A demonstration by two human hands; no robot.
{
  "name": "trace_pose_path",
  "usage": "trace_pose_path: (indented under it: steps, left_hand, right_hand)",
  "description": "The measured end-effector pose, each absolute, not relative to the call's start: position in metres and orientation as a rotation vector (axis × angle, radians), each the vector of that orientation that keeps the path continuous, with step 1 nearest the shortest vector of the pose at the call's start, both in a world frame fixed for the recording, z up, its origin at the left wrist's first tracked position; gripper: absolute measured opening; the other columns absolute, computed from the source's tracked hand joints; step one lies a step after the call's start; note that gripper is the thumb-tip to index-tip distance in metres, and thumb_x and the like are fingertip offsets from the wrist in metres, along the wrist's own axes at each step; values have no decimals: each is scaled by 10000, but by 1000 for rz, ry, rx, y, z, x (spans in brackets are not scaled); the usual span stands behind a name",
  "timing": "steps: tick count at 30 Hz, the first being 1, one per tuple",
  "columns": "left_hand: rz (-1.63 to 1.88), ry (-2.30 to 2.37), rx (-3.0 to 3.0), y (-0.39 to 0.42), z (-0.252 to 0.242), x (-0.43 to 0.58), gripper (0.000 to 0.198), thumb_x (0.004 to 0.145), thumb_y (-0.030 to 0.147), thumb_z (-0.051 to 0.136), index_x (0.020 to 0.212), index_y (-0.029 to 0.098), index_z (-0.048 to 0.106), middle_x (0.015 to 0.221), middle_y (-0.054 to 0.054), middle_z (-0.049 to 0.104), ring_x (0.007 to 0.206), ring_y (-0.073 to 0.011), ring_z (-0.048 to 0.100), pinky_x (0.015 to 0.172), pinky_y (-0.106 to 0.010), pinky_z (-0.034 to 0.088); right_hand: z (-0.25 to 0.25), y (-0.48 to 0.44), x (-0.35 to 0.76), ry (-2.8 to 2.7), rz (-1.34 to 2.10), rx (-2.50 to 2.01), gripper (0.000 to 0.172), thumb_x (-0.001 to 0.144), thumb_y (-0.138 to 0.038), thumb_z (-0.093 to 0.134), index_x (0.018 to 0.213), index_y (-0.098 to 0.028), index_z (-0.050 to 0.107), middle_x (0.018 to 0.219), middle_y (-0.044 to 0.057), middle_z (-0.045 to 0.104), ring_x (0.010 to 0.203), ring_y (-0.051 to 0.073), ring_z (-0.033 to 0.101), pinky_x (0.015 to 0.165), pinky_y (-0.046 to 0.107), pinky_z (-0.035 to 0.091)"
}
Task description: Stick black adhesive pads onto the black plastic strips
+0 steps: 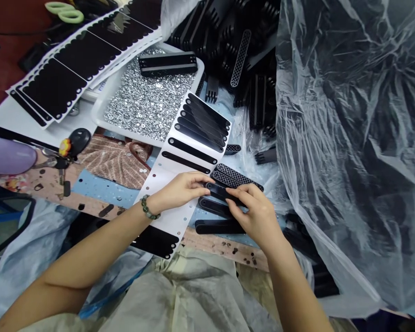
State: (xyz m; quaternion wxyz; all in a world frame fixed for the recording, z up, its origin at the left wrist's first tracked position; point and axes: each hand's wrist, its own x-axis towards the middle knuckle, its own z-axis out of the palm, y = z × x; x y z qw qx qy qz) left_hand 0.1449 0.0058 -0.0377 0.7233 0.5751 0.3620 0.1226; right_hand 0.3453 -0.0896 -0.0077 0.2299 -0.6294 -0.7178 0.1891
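Observation:
My left hand (188, 188), wearing a green bead bracelet (147, 208), pinches the near-left end of a slim black plastic bar (218, 191). Farther along the same bar, the thumb and fingers of my right hand (254, 208) close on it. Whether a thin black strip lies on its top face I cannot tell. Beyond it lie black bars with a lattice face (233, 174). Closer to me are a smooth black bar (214, 206) and another black piece (219, 226), partly under my right hand. A white backing sheet (166, 177) carrying black adhesive strips (190, 150) runs beneath my left wrist.
A white tray (100, 113) of small shiny metal pieces stands behind, with a black block (168, 63) on it. Sticker sheets (86, 53), green-handled scissors (69, 16), keys (64, 166) and brown cloth (115, 161) lie left. Black parts (242, 55) and plastic film (339, 115) fill the right.

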Motion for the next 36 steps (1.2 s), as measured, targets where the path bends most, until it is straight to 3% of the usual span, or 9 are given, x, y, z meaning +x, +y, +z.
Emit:
trace_pose_path:
  steps: [8, 20, 28, 33, 36]
  left_hand:
    - [294, 800, 1297, 7, -43, 142, 315, 817, 269, 602, 1115, 167, 622, 1020, -73, 673, 900, -178, 654, 835, -324, 517]
    - [285, 765, 1261, 7, -41, 143, 313, 809, 208, 583, 1115, 155, 616, 1061, -85, 671, 873, -160, 674, 831, -317, 530]
    - [276, 795, 1219, 7, -39, 144, 349, 758, 130, 562, 1102, 146, 620, 956, -82, 702, 908, -193, 682, 857, -354, 526]
    - [262, 837, 1275, 6, -35, 145, 311, 809, 238, 582, 1104, 150, 626, 822, -56, 699, 842, -185, 683, 788, -323, 536]
    - [289, 878, 1303, 3, -36, 149, 273, 819, 318, 598, 1030, 153, 651, 852, -57, 691, 776, -161, 670, 703, -276, 535]
  right_hand:
    - [16, -93, 347, -1979, 433, -1718, 228, 868, -193, 543, 1076, -239, 625, 879, 46, 585, 822, 169, 597, 733, 327, 512]
    - [-6, -83, 350, -1940, 578, -1699, 198, 877, -215, 542, 1049, -232, 639, 898, 42, 581, 850, 172, 603, 754, 324, 508]
    - [-8, -84, 351, -1938, 608, -1693, 214, 873, -205, 536, 1058, -230, 640, 887, 41, 577, 837, 169, 596, 740, 327, 510]
    - [-10, -83, 351, -1952, 593, -1696, 223, 879, -207, 521, 1068, -235, 636, 881, 42, 576, 831, 174, 594, 738, 338, 512]
    - [-9, -83, 351, -1997, 590, -1706, 215, 886, -205, 516, 1070, -231, 624, 886, 45, 582, 850, 180, 594, 752, 339, 515]
